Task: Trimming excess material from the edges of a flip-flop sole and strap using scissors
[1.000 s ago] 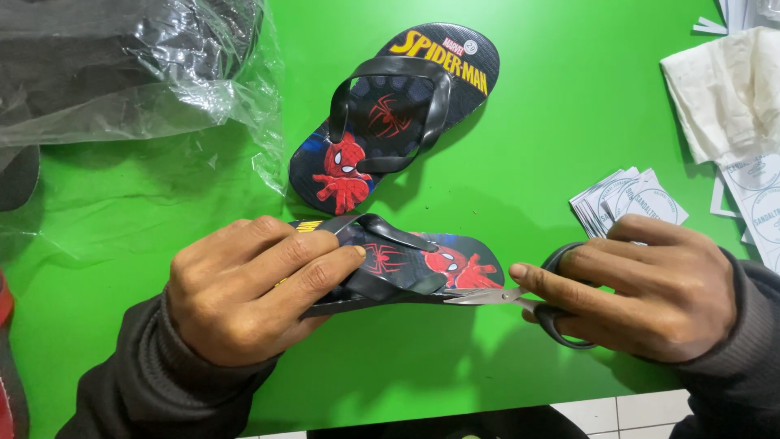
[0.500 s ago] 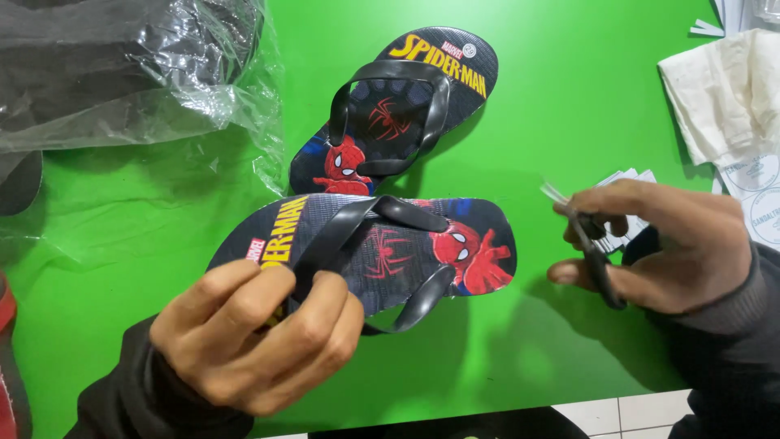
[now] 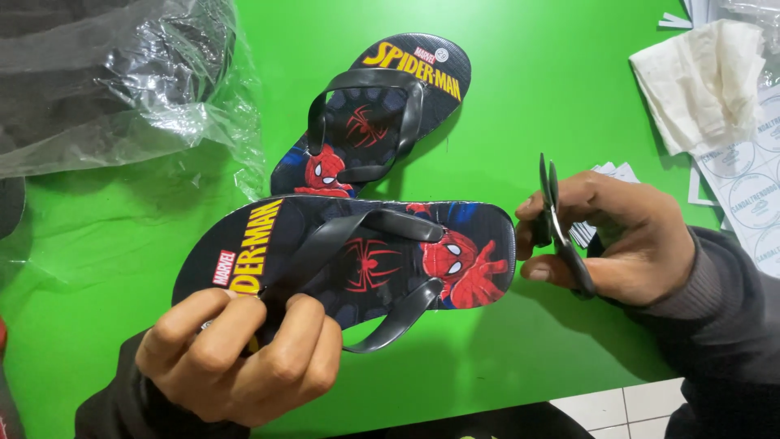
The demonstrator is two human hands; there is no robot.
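1. The left hand (image 3: pixel 236 358) has its grip clamped on the heel end of a flip-flop (image 3: pixel 349 260), fingers curled over the edge and the strap base.
2. This flip-flop is held above the green tabletop (image 3: pixel 536 106), sole face up, toe end pointing right, its black strap (image 3: pixel 382 276) arching over a printed red figure.
3. The right hand (image 3: pixel 617 236) has its grip closed around scissors (image 3: pixel 561 228), blades pointing up, just beside the flip-flop's toe end without touching it.
4. A second flip-flop (image 3: pixel 374 114) lies flat on the tabletop behind the first, angled toward the upper right.
5. A crumpled clear plastic bag (image 3: pixel 122 81) sits at upper left.
6. White cloth (image 3: pixel 707 81) and round-printed paper sheets (image 3: pixel 747 187) lie at the right edge.
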